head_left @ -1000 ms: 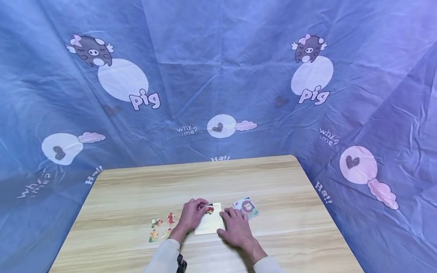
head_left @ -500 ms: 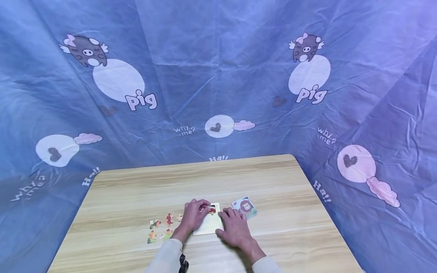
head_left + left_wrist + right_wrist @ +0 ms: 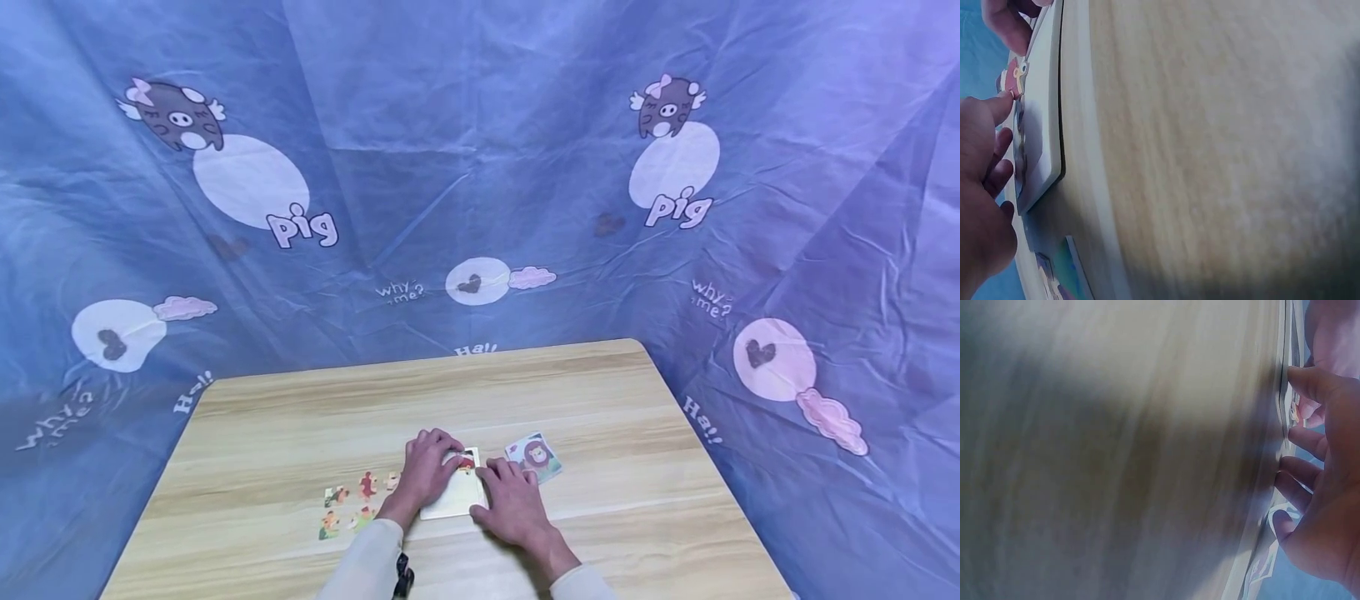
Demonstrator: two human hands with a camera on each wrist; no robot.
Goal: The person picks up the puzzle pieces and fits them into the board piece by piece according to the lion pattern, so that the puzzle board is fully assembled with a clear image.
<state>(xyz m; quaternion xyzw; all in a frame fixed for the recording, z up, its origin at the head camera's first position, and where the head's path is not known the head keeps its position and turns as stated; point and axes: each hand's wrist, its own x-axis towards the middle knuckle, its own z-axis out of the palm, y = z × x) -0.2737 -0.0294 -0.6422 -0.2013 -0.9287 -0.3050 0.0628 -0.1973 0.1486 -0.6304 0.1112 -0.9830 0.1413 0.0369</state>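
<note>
A shallow white puzzle tray lies flat near the table's front. Between thumb and fingertips, my left hand holds a red jigsaw piece at the tray's far right corner. The left wrist view shows my thumb touching this red piece, which looks slightly tilted; the other fingertips there are partly hidden. My right hand rests along the tray's right edge, its thumb and fingers apart. In the right wrist view, that thumb and the fingertips touch the tray's edge.
Several loose jigsaw pieces lie left of the tray, partly behind my left forearm. A square lion picture sits just beyond my right hand. The wooden table ends at a blue patterned cloth on the far side and flanks.
My left hand has shifted the red piece slightly right, toward the tray's far right corner. My right hand stays at the tray's edge. The head view has swung a little.
</note>
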